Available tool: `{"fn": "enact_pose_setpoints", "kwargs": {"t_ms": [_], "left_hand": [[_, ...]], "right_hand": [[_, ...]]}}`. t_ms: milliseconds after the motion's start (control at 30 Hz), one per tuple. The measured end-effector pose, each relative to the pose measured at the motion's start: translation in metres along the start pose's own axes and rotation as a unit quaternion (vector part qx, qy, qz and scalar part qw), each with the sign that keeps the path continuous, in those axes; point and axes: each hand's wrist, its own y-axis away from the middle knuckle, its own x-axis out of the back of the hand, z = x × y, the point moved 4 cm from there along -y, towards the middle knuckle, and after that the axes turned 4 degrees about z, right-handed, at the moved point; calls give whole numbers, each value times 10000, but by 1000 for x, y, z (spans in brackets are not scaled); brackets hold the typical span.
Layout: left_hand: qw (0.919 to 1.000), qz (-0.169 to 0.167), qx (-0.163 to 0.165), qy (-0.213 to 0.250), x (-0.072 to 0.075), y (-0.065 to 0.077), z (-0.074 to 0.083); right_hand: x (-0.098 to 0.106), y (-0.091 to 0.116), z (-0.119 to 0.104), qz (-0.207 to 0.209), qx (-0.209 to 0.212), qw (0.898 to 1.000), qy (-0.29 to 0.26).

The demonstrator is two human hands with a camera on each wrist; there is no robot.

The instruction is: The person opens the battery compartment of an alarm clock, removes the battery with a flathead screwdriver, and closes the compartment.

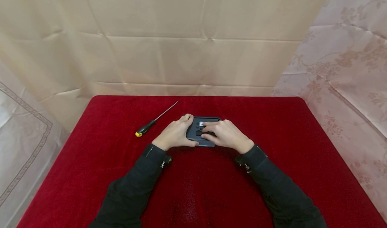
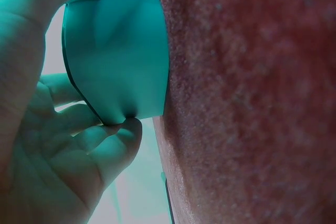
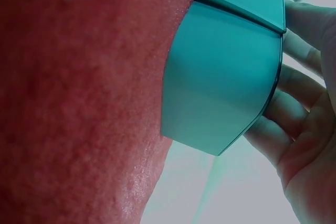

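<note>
A dark grey rectangular plastic device (image 1: 192,131) lies on the red cloth in front of me, a small white label (image 1: 201,123) and a small dark recess on its upper face. With my left hand (image 1: 175,134) I grip its left end, thumb along the near edge and fingers reaching the far edge. The left wrist view shows fingers wrapped against the side of the device (image 2: 121,56). My right hand (image 1: 228,134) comes from the right, its fingers on the upper face by the label and recess. In the right wrist view those fingers show beyond the edge of the device (image 3: 220,72), partly hidden.
A screwdriver (image 1: 145,128) with a black and yellow handle lies to the left of the device, its shaft aimed toward the far edge. Red cloth (image 1: 257,117) covers the table. Beige fabric (image 1: 181,60) hangs behind it, with patterned fabric at the right.
</note>
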Motion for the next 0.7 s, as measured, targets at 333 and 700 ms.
{"fn": "enact_pose_setpoints", "kwargs": {"t_ms": [333,700], "left_hand": [[10000,-17,9,78,-2,0,-1],[9999,2,-51,108,-1,-1,-1]], "right_hand": [[3,0,1,-262,-367,9988,-213],[1,2,4,-547,-1093,9887,-864]]}}
